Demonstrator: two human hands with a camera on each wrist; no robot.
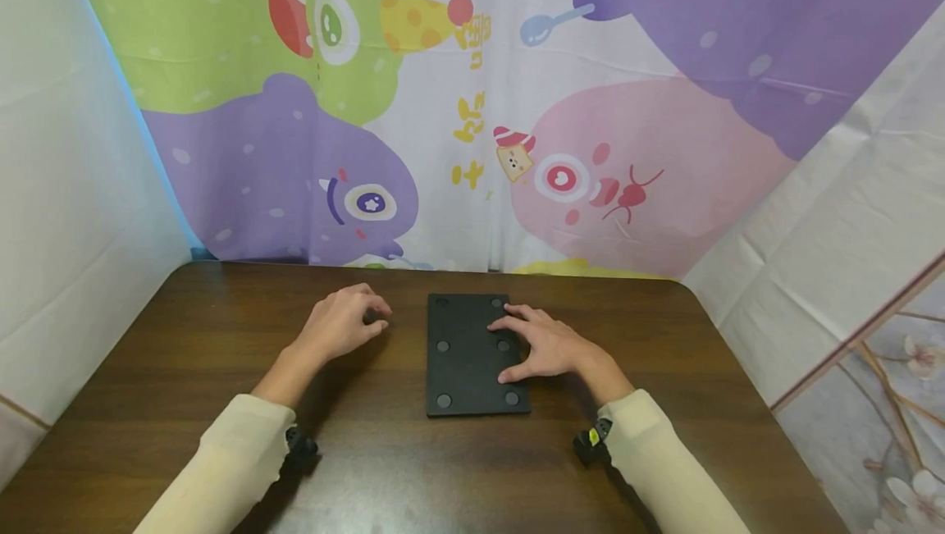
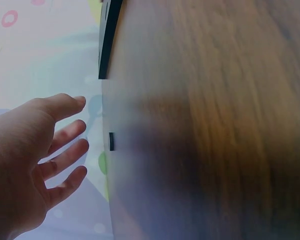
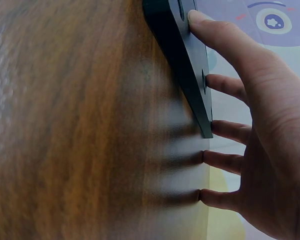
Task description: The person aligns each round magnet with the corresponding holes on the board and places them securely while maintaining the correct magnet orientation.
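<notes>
A flat black rectangular board (image 1: 472,370) lies on the table, with round grey discs set along its two long sides. At its far left corner the round spot (image 1: 441,302) looks darker than the discs. My right hand (image 1: 550,345) is at the board's right edge, fingers spread, with the thumb and some fingertips on its top face and other fingertips beyond its edge. Left of the board, my left hand (image 1: 341,322) hovers with parted, loosely bent fingers. A small black piece (image 2: 111,141) lies on the table, apart from the left fingertips in the left wrist view.
The brown wood-grain table (image 1: 369,468) ends at a printed curtain (image 1: 458,222) with cartoon monsters. Pale cloth (image 1: 81,189) hangs on the left, and more cloth (image 1: 834,230) on the right. Each wrist wears a small black camera (image 1: 299,448) by the sleeve cuff.
</notes>
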